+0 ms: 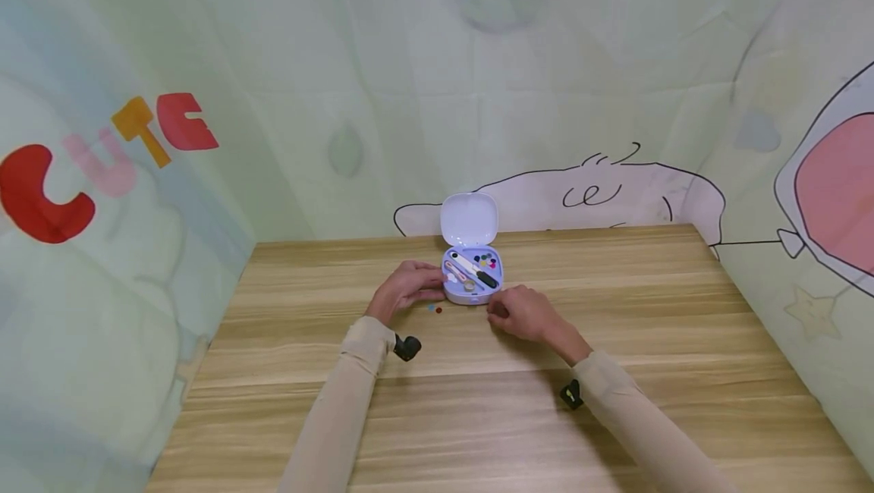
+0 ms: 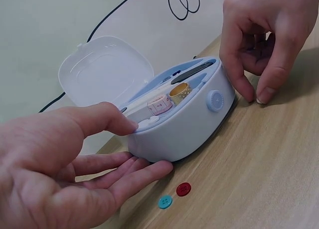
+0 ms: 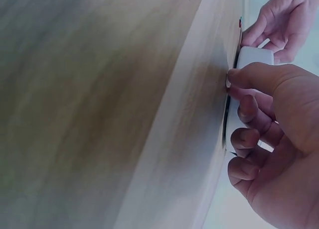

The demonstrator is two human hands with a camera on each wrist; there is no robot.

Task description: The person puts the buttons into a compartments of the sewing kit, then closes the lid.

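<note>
A white and lilac sewing kit box [image 1: 471,297] stands with its lid [image 1: 470,218] raised. Inside lie a black-handled tool [image 1: 486,279], a tape measure [image 2: 160,105], a gold thimble [image 2: 180,93] and several buttons [image 1: 486,259]. My left hand [image 1: 412,283] holds the box's left end, thumb on the rim and fingers low against the side. Beside the box's front right corner, my right hand [image 1: 524,312] has curled fingers, with thumb and index tips close together at the tabletop. Whether anything small is between those tips is hidden.
A blue button [image 2: 165,201] and a red button [image 2: 184,189] lie on the wooden table [image 1: 471,402] near my left fingers. Behind the box hangs a printed cloth [image 1: 410,98] along the table's back edge.
</note>
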